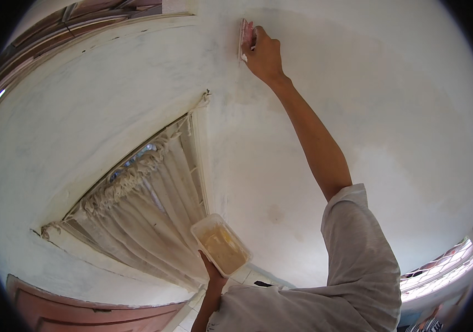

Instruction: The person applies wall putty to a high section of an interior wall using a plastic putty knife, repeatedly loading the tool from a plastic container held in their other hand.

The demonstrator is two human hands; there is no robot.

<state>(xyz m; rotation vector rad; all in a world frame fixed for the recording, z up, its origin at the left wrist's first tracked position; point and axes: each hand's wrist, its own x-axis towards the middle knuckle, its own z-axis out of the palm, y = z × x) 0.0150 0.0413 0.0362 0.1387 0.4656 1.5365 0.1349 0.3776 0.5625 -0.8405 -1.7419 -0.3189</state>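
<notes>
High on the pale plastered wall (325, 133), my right hand (267, 53) grips the reddish handle of a plastering trowel (243, 40). Its thin blade stands edge-on to my view near the wall corner, against or very close to the surface. White smears mark the trowel. Lower down, my left hand (213, 272) supports a rectangular white plastic tub (202, 223) from below and one side. Beige paste (221, 249) coats the inside of the tub, which is tilted so its opening faces me. Most of my left fingers are hidden behind the tub.
A gathered beige curtain (148, 221) covers a window at left, beside the tub. Below it is a reddish-brown door (81, 307). Wooden roof slats (65, 27) show at upper left. A grilled window (441, 271) is at lower right. Floor tiles (241, 275) show beneath the tub.
</notes>
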